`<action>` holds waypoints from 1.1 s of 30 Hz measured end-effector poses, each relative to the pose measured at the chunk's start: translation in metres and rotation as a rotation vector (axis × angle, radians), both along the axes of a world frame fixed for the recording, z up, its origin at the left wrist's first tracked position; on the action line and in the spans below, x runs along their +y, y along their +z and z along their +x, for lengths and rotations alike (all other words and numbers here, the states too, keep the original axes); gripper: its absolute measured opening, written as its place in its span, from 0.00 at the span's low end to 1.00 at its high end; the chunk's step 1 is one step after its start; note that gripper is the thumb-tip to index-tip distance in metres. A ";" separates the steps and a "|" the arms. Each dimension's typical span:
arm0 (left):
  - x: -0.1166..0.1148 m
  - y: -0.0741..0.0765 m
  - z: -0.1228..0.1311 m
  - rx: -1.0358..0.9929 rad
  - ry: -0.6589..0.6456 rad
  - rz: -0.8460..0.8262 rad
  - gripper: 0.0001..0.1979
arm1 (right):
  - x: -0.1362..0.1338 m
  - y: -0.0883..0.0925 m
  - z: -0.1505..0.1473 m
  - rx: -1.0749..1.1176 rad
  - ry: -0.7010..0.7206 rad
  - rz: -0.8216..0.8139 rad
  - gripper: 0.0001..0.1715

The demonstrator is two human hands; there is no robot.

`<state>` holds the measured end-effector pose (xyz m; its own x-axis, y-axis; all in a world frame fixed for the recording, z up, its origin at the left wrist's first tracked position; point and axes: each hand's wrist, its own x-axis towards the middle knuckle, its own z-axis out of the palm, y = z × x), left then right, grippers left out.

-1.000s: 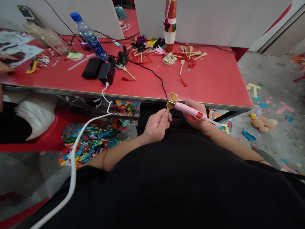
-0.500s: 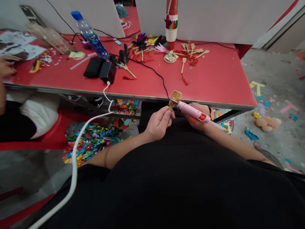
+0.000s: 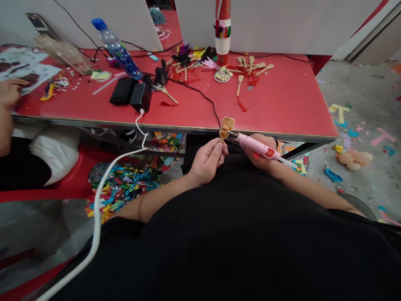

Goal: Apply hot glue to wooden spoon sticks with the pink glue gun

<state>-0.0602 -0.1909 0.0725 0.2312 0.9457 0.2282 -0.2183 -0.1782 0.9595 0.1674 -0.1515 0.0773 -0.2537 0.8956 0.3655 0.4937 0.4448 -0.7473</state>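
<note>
The left hand (image 3: pixel 207 162) is pinching a fan-shaped wooden piece (image 3: pixel 228 123) by its handle, by the near edge of the red table (image 3: pixel 194 110). The right hand (image 3: pixel 259 152) is gripping a pink glue gun (image 3: pixel 254 144), which is pointing left at the piece's neck.

Moderate, even indoor light, source out of frame, faint sheen on the red tabletop (image 3: pixel 282 106), black shirt (image 3: pixel 219 234) almost detailless, small red glow by the pink glue gun (image 3: pixel 254 144), wide-angle stretching at the edges, fine detail soft.
</note>
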 end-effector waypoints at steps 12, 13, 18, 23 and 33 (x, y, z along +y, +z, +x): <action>-0.001 0.005 0.001 -0.026 -0.039 -0.006 0.27 | 0.000 0.001 0.001 0.026 0.006 -0.003 0.34; -0.001 0.005 0.001 -0.031 -0.046 -0.010 0.27 | 0.001 0.001 0.000 0.033 0.007 -0.003 0.34; -0.001 0.005 0.000 -0.030 -0.067 -0.009 0.27 | 0.000 0.002 0.000 0.051 0.029 0.017 0.35; -0.002 0.004 -0.001 -0.033 -0.060 0.020 0.26 | 0.000 0.003 0.002 0.075 0.014 0.059 0.35; -0.004 -0.003 -0.006 0.095 -0.073 0.003 0.26 | 0.005 -0.017 0.003 0.199 -0.004 0.007 0.36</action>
<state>-0.0657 -0.1953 0.0691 0.3204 0.9249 0.2047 -0.1392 -0.1677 0.9760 0.1701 -0.1468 0.0604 -0.1724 0.8936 0.4145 0.3386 0.4489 -0.8269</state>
